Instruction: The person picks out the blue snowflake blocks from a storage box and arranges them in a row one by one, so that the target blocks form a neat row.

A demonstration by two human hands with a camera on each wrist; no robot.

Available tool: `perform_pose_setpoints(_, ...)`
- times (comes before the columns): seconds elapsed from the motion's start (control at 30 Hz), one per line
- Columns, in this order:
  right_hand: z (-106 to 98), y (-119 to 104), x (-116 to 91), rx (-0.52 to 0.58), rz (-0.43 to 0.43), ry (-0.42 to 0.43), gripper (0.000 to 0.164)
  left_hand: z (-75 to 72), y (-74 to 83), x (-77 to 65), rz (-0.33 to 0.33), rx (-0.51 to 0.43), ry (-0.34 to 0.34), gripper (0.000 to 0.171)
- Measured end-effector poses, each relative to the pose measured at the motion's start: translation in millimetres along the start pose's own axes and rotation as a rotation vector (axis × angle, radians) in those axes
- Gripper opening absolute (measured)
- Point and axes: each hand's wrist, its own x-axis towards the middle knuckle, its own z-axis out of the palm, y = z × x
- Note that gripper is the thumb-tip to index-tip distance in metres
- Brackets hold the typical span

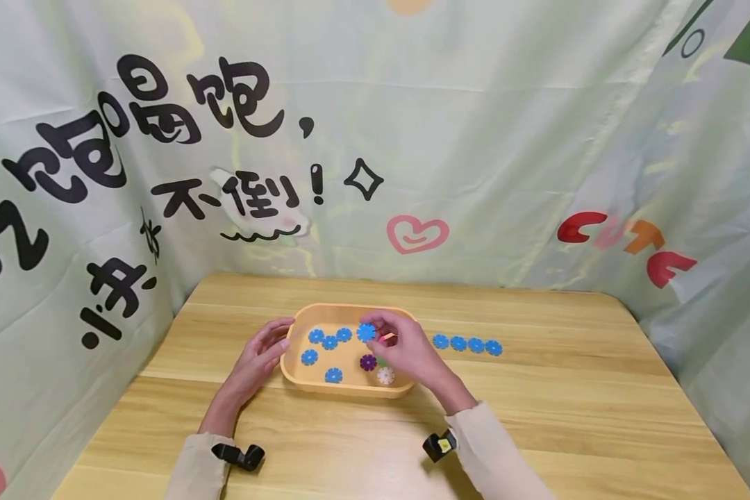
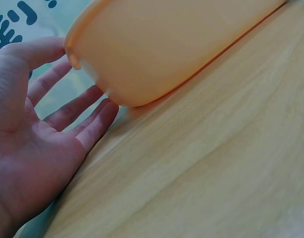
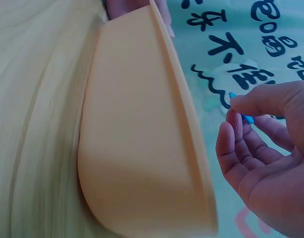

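Note:
An orange plastic tray (image 1: 350, 391) holds loose notched plastic discs, the snowflake-shaped building kind. Several are blue (image 1: 309, 357); a purple disc (image 1: 368, 362) and a white disc (image 1: 385, 375) lie at its right end, with a bit of green partly hidden. My left hand (image 1: 261, 357) holds the tray's left end, thumb at the rim and fingers against the outer wall (image 2: 142, 54). Above the tray's right part, my right hand (image 1: 406, 347) pinches a blue snowflake disc (image 1: 366, 332) between thumb and fingertips. In the right wrist view that disc (image 3: 248, 119) shows edge-on, mostly covered by the fingers.
To the right of the tray, several blue discs (image 1: 458, 344) lie in a row on the wooden table (image 1: 569, 403). A printed cloth curtain (image 1: 350, 104) hangs behind and beside the table. Each wrist wears a small black camera (image 1: 439, 446).

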Motion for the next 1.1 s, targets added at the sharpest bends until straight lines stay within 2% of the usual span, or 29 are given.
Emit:
perform_pose_setpoints(0.3,-25.2,5.4,-22.8,-0.006,0.028,0.067,0.038,0.3,-0.1,-0.2,-0.008,-0.005,0.001,0.049)
perform_pose_setpoints(0.77,-63.5,21.7,-51.4,-0.072,0.039,0.192,0.035,0.3,-0.9,0.6,-0.007,-0.003,-0.003,0.049)
perform_pose_setpoints(1.1,-90.0,32.6,-58.6,-0.072,0.080,0.253,0.035,0.1,0.4,0.6,-0.013,0.001,0.005,0.049)
